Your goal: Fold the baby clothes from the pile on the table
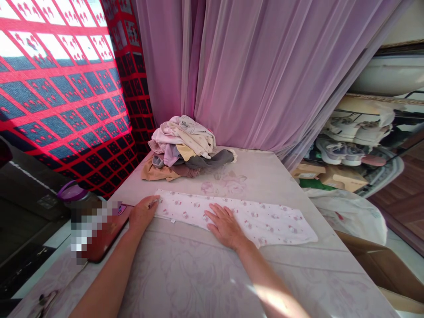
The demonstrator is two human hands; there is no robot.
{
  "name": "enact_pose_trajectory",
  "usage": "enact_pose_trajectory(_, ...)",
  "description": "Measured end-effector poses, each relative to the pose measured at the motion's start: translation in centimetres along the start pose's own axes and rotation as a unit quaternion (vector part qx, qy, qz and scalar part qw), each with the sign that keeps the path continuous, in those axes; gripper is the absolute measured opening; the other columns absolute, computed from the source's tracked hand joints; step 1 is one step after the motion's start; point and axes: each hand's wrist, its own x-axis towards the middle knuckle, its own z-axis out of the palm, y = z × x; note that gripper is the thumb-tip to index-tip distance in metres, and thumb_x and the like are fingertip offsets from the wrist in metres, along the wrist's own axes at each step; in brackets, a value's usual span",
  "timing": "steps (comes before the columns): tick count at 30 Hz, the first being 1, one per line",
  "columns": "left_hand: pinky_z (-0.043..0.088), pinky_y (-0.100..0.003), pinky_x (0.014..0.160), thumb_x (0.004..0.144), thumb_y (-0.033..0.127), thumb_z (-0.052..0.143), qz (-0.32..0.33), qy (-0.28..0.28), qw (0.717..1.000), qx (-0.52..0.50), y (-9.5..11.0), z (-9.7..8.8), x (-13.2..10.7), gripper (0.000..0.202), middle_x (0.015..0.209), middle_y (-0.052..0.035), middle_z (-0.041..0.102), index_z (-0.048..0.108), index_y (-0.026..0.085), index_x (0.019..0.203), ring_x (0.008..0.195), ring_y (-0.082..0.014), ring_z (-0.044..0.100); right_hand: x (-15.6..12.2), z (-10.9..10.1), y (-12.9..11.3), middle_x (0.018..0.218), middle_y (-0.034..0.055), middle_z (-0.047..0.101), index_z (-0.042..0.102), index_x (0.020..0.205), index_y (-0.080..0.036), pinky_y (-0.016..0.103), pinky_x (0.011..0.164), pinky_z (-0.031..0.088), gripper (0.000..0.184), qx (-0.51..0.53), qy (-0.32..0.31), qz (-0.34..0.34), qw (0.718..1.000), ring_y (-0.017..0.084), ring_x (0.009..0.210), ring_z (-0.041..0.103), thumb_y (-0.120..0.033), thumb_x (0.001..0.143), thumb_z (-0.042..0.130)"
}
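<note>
A pair of white trousers point(271, 221) with a small printed pattern lies across the table, folded lengthwise into a long flat strip. At its left end, my left hand point(142, 215) has its fingers closed on the corner. My right hand point(227, 227) rests flat on the middle of the cloth, fingers spread. A small white tag point(172, 221) shows on the near edge, close to the left end. Behind the trousers sits a loose heap of clothes point(185, 145) in pink, cream, grey and brown.
A red phone point(106, 236), partly blurred out, lies left of my left hand, near a purple-lidded container point(74, 193). A purple curtain point(248, 75) hangs behind the table point(185, 282). To the right stand a rack with shoes point(344, 150) and a cardboard box point(380, 265).
</note>
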Motion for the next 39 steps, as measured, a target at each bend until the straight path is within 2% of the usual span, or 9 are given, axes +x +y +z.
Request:
enact_pose_trajectory(4, 0.049, -0.028, 0.091, 0.084, 0.030, 0.052, 0.014, 0.011, 1.000, -0.021, -0.4, 0.2, 0.1, 0.031, 0.119, -0.0014, 0.068, 0.069, 0.025, 0.109, 0.103, -0.0195, 0.064, 0.0, -0.4, 0.0, 0.156, 0.0076, 0.031, 0.044, 0.143, -0.026, 0.047, 0.116, 0.013, 0.048, 0.004, -0.023, 0.008, 1.000, 0.022, 0.144, 0.023, -0.039, 0.097, 0.037)
enact_pose_trajectory(7, 0.051, -0.030, 0.088, 0.083, 0.031, 0.053, 0.015, 0.027, 0.999, -0.030, -0.4, 0.1, 0.0, 0.034, 0.120, -0.0031, 0.067, 0.067, 0.023, 0.112, 0.089, -0.0190, 0.065, 0.5, -1.1, -0.2, 0.153, 0.0079, 0.036, 0.048, 0.140, -0.026, 0.049, 0.115, 0.017, 0.047, 0.011, -0.033, 0.014, 0.999, 0.023, 0.142, 0.028, -0.039, 0.096, 0.038)
enact_pose_trajectory(10, 0.052, -0.030, 0.086, 0.083, 0.027, 0.049, 0.000, 0.049, 0.998, -0.048, -0.4, -0.1, -0.1, 0.035, 0.119, -0.0026, 0.067, 0.066, 0.024, 0.113, 0.083, -0.0178, 0.065, 1.3, -1.5, -0.8, 0.150, 0.0064, 0.042, 0.050, 0.139, -0.028, 0.048, 0.116, 0.017, 0.045, 0.009, -0.003, 0.028, 1.000, 0.022, 0.139, 0.034, -0.038, 0.097, 0.037)
enact_pose_trajectory(13, 0.051, -0.029, 0.086, 0.081, 0.021, 0.048, -0.011, 0.064, 0.996, -0.064, -0.5, -0.2, -0.2, 0.036, 0.117, -0.0022, 0.067, 0.066, 0.024, 0.111, 0.081, -0.0169, 0.064, 2.1, -0.8, -1.2, 0.154, 0.0074, 0.035, 0.047, 0.141, -0.027, 0.050, 0.116, 0.014, 0.047, -0.009, 0.023, 0.040, 0.999, 0.023, 0.142, 0.027, -0.039, 0.097, 0.037)
enact_pose_trajectory(18, 0.052, -0.029, 0.080, 0.081, 0.022, 0.051, -0.019, 0.056, 0.995, -0.085, -0.6, -0.6, -0.4, 0.036, 0.114, -0.0027, 0.065, 0.066, 0.024, 0.114, 0.072, -0.0139, 0.061, 2.3, 1.1, -1.3, 0.157, 0.0081, 0.028, 0.044, 0.143, -0.030, 0.053, 0.115, 0.011, 0.048, -0.027, 0.012, 0.055, 0.998, 0.025, 0.145, 0.021, -0.042, 0.097, 0.037)
enact_pose_trajectory(23, 0.053, -0.028, 0.075, 0.080, 0.034, 0.057, -0.012, 0.050, 0.993, -0.102, -0.5, -0.8, -0.7, 0.038, 0.113, -0.0025, 0.063, 0.065, 0.025, 0.116, 0.067, -0.0125, 0.058, 2.2, 1.1, -1.3, 0.157, 0.0088, 0.028, 0.043, 0.143, -0.028, 0.053, 0.115, 0.011, 0.049, -0.026, 0.005, 0.054, 0.998, 0.025, 0.145, 0.021, -0.041, 0.097, 0.036)
enact_pose_trajectory(27, 0.053, -0.027, 0.074, 0.077, 0.024, 0.053, 0.000, 0.044, 0.991, -0.129, -1.0, -0.8, -0.9, 0.042, 0.112, -0.0022, 0.061, 0.064, 0.025, 0.118, 0.066, -0.0119, 0.057, 2.3, 0.6, -1.2, 0.157, 0.0090, 0.028, 0.044, 0.143, -0.027, 0.052, 0.115, 0.012, 0.049, -0.025, -0.004, 0.058, 0.998, 0.025, 0.145, 0.022, -0.042, 0.097, 0.037)
enact_pose_trajectory(30, 0.053, -0.027, 0.074, 0.077, 0.023, 0.051, 0.008, 0.046, 0.989, -0.140, -1.4, -0.8, -1.0, 0.044, 0.112, -0.0025, 0.060, 0.063, 0.024, 0.119, 0.065, -0.0112, 0.056, 2.4, 0.4, -1.1, 0.156, 0.0090, 0.029, 0.044, 0.143, -0.025, 0.051, 0.116, 0.014, 0.050, -0.021, -0.016, 0.061, 0.998, 0.023, 0.144, 0.023, -0.042, 0.097, 0.034)
enact_pose_trajectory(39, 0.053, -0.026, 0.072, 0.078, 0.017, 0.049, 0.058, 0.044, 0.995, -0.070, -1.8, -0.3, -1.0, 0.042, 0.105, -0.0025, 0.060, 0.065, 0.024, 0.117, 0.061, -0.0099, 0.056, 2.2, 0.5, -1.1, 0.156, 0.0088, 0.029, 0.043, 0.143, -0.024, 0.051, 0.116, 0.015, 0.052, -0.039, -0.010, 0.061, 0.997, 0.023, 0.144, 0.024, -0.042, 0.096, 0.037)
